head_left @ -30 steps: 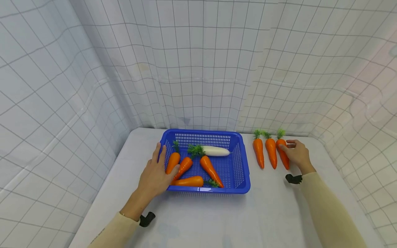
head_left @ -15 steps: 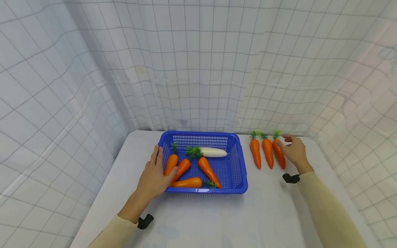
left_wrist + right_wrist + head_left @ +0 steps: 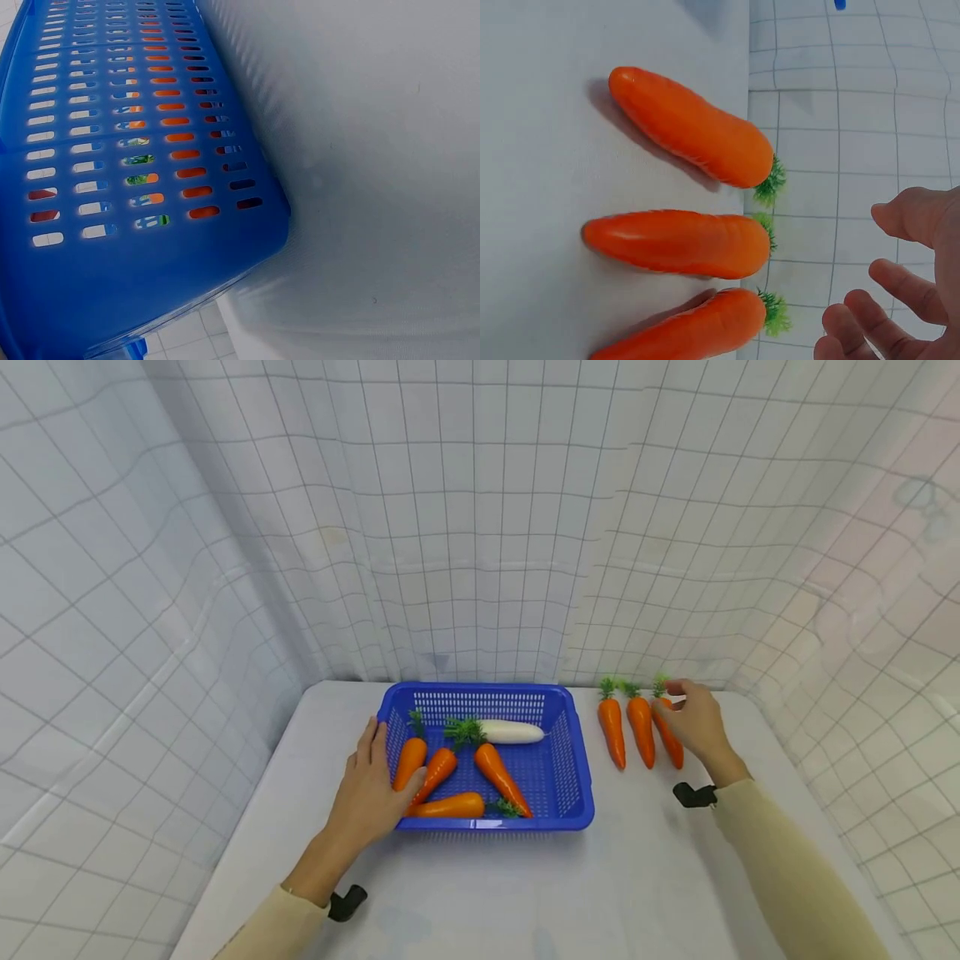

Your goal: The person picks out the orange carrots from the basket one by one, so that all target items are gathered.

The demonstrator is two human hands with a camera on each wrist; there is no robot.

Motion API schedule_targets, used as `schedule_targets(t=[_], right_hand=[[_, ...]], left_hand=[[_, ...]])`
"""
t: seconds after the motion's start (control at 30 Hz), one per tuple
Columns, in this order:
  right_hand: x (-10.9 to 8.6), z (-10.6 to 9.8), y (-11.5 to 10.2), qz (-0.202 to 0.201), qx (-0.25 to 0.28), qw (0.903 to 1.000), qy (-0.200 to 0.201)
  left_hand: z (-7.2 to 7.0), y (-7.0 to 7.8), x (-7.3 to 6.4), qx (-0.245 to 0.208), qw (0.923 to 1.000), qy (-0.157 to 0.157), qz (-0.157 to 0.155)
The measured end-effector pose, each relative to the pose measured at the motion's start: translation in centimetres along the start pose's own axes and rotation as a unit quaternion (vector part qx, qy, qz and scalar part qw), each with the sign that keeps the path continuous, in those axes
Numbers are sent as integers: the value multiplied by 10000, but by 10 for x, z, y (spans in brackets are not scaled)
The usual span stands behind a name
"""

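My left hand [image 3: 367, 793] rests over the front left corner of a blue plastic basket [image 3: 582, 777], fingers extended along its left rim and thumb reaching inside. Several orange carrots [image 3: 504, 774] with green tops and one white radish [image 3: 512, 732] lie in the basket. The hand partly covers the carrots nearest it. To the basket's right, three carrots lie side by side: a left one [image 3: 612, 731], a middle one [image 3: 641, 731] and a right one [image 3: 670, 739]. Over the right one hovers my right hand [image 3: 693, 720], fingers apart and holding nothing; the right wrist view shows them off the carrots [image 3: 679, 244].
A white table [image 3: 487, 902] bears everything. Grid-patterned white sheeting [image 3: 480, 527] rises behind it and along both sides. In the left wrist view, the basket's slotted side wall [image 3: 150, 255] fills the left half.
My right hand has let go of the rightmost carrot and shifted slightly up and left. The left hand stays on the basket. The whole head view has drifted a little.
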State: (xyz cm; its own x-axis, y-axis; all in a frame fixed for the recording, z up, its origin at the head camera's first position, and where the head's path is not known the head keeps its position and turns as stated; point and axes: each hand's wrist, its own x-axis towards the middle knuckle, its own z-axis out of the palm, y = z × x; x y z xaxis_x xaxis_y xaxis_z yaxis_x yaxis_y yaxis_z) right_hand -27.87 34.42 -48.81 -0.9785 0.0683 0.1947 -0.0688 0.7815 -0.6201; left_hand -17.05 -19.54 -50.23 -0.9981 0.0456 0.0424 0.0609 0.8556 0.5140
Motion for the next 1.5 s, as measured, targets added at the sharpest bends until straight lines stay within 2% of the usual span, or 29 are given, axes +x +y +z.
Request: schedule_targets(t=[0.27, 0.63, 0.83, 1.03, 1.27, 1.5], right_hand=[[-6, 4, -25, -292, -73, 9992, -256], [-12, 13, -63, -628, -65, 9965, -556], [-12, 19, -84, -978, -91, 9926, -710], [-16, 27, -102, -926, -194, 9904, -1004], [-24, 37, -124, -1433, -402, 9806, -1275], [-23, 51, -147, -1671, -635, 9674, -1792]], left_hand=[[2, 1, -3, 98, 9999, 115, -38], [1, 1, 0, 308, 9995, 43, -48], [2, 0, 0, 353, 9993, 72, -27], [3, 0, -1, 354, 9993, 133, 29], [4, 1, -2, 394, 9990, 200, 90], [3, 0, -2, 424, 9990, 147, 42]])
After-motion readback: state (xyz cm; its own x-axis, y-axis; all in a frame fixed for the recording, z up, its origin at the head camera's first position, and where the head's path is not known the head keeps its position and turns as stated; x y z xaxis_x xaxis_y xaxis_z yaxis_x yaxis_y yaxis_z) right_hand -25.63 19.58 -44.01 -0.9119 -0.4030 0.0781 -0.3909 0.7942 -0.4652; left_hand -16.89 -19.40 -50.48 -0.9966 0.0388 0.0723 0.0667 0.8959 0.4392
